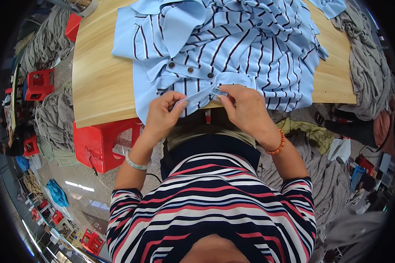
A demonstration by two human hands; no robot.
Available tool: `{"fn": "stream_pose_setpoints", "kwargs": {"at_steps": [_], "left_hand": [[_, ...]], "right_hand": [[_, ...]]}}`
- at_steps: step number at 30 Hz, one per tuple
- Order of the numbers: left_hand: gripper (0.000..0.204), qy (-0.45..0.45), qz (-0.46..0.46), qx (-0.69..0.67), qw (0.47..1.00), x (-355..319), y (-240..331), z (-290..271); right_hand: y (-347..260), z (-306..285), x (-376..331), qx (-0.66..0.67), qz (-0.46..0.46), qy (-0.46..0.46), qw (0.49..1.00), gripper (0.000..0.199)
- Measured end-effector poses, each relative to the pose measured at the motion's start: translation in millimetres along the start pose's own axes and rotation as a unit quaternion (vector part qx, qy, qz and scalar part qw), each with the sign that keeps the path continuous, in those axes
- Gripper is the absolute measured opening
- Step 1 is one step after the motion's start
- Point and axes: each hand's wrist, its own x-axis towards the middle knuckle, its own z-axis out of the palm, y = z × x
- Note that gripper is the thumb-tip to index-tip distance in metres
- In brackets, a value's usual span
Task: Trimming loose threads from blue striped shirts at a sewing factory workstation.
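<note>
A light blue knit shirt with dark and white stripes [267, 65] lies bunched on the wooden table, its near edge hanging over the front. Several dark buttons run along its plain blue placket. My left hand [164, 111] pinches the end of a plain blue band between thumb and fingers, pulling it out to the left. In my right hand [245, 107] is a small two-pronged metal tool [217, 91], held between thumb and forefinger with its prongs against the band. Its handle is hidden by my fingers, so whether it is tweezers or snips I cannot make out.
The wooden table [103, 83] carries the shirt. A red plastic stool [96, 147] stands under its left front corner. Grey cloth heaps [368, 65] hang at the right edge and lie on the floor. More red stools [40, 84] stand at the left.
</note>
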Motion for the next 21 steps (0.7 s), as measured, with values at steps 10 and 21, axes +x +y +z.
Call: {"fn": "stream_pose_setpoints", "kwargs": {"at_steps": [10,21], "left_hand": [[0.015,-0.019,-0.031,-0.077,0.996,16,-10,-3],[0.009,0.026,0.044,-0.126,0.991,14,-16,0]], "right_hand": [[1,-61,-41,0.041,0.05,-0.133,0.989,0.021],[-31,-7,-25,0.048,0.022,-0.054,0.997,0.023]]}}
